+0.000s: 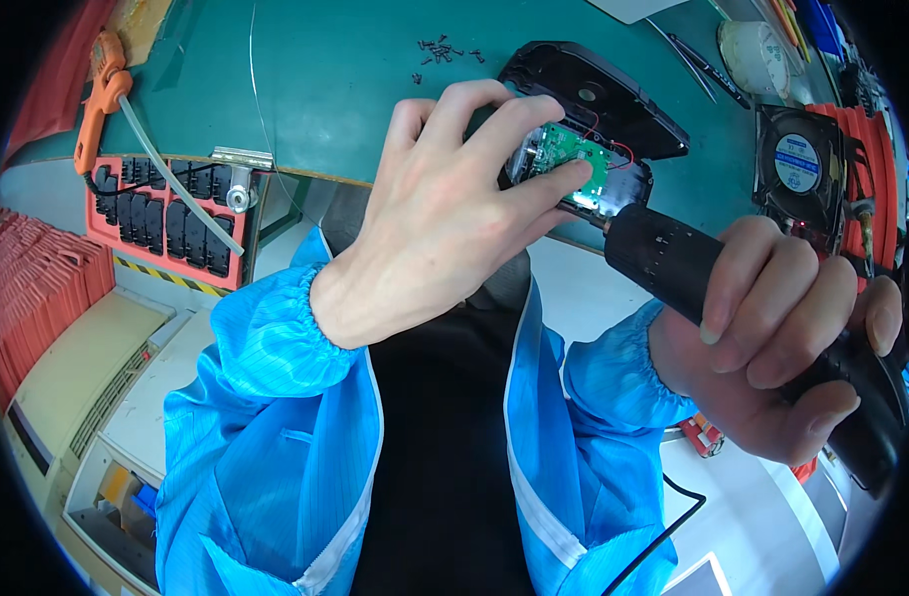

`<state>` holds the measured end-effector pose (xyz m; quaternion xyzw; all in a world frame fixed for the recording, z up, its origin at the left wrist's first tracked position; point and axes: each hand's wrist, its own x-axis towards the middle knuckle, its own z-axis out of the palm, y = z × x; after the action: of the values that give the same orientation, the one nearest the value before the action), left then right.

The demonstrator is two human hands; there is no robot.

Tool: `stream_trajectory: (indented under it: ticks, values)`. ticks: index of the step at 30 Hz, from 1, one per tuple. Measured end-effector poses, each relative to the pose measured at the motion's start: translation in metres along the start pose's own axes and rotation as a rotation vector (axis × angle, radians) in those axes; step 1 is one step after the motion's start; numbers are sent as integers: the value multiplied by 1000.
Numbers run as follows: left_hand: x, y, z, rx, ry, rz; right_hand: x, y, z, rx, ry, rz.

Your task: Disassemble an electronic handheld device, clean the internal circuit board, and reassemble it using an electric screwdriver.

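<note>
A black plastic housing [613, 104] lies opened on the green bench top, its two halves side by side. In the nearer half sits a green circuit board [586, 164], with a thin red wire running toward the other half. My left hand [464, 184] grips that nearer half, fingers over the board and partly covering it. My right hand [772, 318] is wrapped round a black electric screwdriver [663, 248]. Its tip points at the near edge of the housing by the board; whether it touches a screw cannot be made out.
Several small dark screws [440, 50] lie loose beyond my left hand. An orange glue gun [102, 94] is at the far left, above a red tray [102, 223] of black parts. A small fan [797, 164], a white roll [755, 58] and tweezers [683, 60] stand or lie at the right.
</note>
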<state>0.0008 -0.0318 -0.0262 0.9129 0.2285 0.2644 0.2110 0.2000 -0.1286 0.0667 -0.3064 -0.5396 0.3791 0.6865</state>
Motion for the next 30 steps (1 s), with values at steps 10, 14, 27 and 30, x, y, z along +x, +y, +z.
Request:
stream_trajectory:
  ticks: [10, 14, 27, 30]
  values:
    - [2, 4, -8, 12, -59, -14, 1, -8, -15, -222, -21, 127]
    - [1, 4, -7, 58, -54, 2, 7, 3, -12, -223, -116, 43]
    - [-1, 2, -1, 60, -16, 12, 0, 25, 0, -236, -84, 12]
    - [-1, -2, 2, 65, 6, 30, -2, 28, 5, -246, -56, 30]
